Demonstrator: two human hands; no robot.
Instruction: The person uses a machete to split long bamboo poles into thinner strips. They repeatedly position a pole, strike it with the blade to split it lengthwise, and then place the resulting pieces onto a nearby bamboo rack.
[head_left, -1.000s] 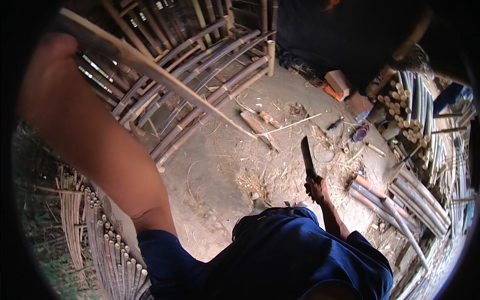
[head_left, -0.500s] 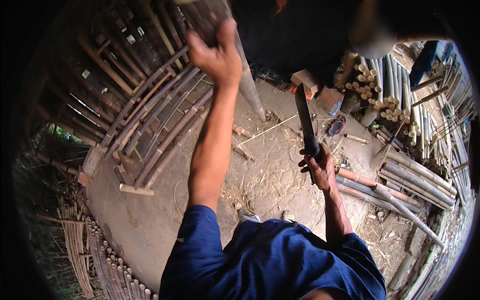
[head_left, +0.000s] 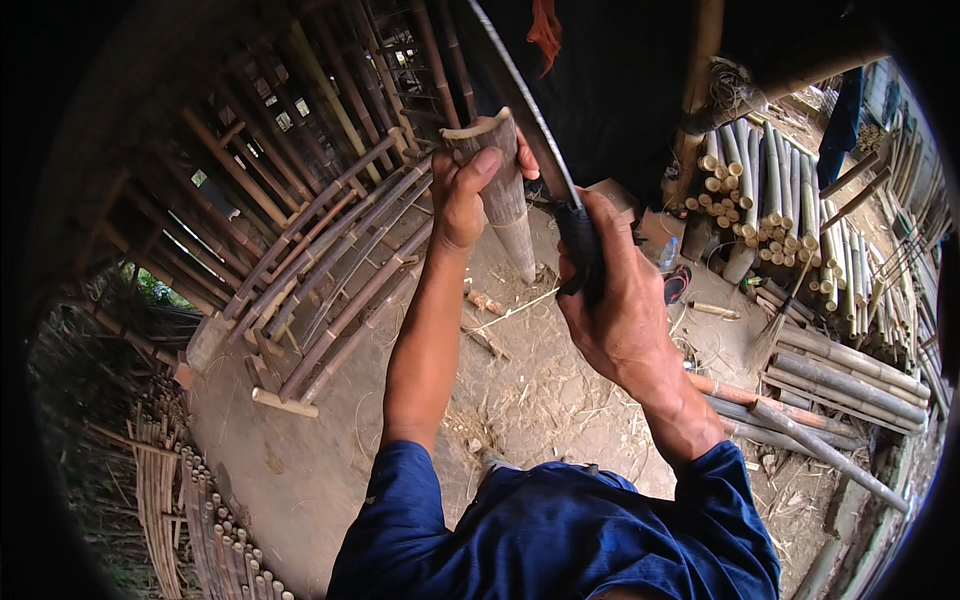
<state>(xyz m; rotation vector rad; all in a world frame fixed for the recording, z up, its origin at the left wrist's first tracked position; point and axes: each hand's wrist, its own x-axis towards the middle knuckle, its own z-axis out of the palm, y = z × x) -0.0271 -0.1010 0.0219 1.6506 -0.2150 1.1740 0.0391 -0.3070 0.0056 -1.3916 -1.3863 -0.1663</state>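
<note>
Head view: my left hand point(head_left: 462, 195) has its grip wrapped around the top of a bamboo piece point(head_left: 503, 190), held upright at upper centre with its lower end on the dirt floor point(head_left: 330, 460). My right hand point(head_left: 612, 300), grip clenched on a dark handle, holds a long knife point(head_left: 530, 110) whose blade slants beside the bamboo's top. Cut bamboo poles point(head_left: 780, 190) stack at upper right

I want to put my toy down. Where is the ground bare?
Bare dirt lies left of the left arm, between the bamboo frame and the stick row. Poles and stacked bamboo crowd the right.
</note>
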